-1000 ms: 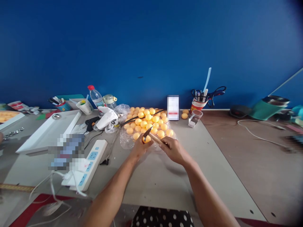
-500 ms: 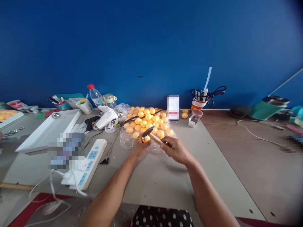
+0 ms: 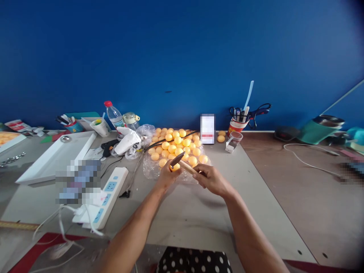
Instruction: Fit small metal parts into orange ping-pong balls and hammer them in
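My right hand (image 3: pixel 212 178) is closed round the wooden handle of a small hammer (image 3: pixel 187 167). The hammer's dark, pointed head lies just over my left hand (image 3: pixel 167 176), whose fingers are closed round an orange ball (image 3: pixel 174 167). Part of that ball is covered by the hammer head and my fingers. Right behind both hands, a pile of orange balls (image 3: pixel 178 140) rests on a clear plastic bag (image 3: pixel 150 170) on the grey table. Black cables run across the pile.
On the left lie a white power strip (image 3: pixel 113 197) with cords, a white tray (image 3: pixel 42 167) and a blurred phone-like thing (image 3: pixel 81 182). A bottle (image 3: pixel 113 115) stands behind. A blurred white panel (image 3: pixel 207 129) and a red cup of pens (image 3: pixel 237 126) stand by the blue wall.
My hands, the hammer and the ball keep almost the same pose. The whole view has shifted very slightly.
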The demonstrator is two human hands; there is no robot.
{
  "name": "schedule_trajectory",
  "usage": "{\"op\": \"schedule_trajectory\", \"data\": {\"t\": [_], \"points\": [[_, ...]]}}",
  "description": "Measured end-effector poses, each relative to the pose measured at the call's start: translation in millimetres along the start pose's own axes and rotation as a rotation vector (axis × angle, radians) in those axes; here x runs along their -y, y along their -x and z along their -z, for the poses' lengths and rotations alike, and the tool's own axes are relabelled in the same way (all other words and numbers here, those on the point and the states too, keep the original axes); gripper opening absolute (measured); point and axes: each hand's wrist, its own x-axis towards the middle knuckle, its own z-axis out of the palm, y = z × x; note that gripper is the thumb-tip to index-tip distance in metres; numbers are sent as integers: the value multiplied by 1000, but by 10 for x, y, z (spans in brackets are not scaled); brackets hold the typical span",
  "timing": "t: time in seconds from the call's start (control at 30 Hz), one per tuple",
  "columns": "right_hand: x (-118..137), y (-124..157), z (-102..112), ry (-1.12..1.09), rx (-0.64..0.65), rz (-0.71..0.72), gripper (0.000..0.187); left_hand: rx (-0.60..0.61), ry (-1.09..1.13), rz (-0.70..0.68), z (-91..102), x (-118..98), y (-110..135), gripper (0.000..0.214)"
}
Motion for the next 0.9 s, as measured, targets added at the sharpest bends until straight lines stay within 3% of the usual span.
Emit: {"op": "schedule_trajectory", "data": {"t": [0.2, 0.4, 0.57, 0.8, 0.9], "points": [[-6, -16, -39, 101, 22, 19, 24, -16, -30, -16, -6, 26, -7, 36], [61, 44, 10, -178, 50, -2, 24, 25, 4, -11, 3, 29, -15, 43], [17, 17, 15, -215, -206, -30, 26, 65, 47, -33, 5, 33, -15, 47], [-152, -82, 63, 80, -549, -7, 26, 43, 89, -36, 8, -7, 25, 31], [-239, -107, 166, 235, -721, -52, 23, 50, 107, -5, 10, -13, 35, 42]]}}
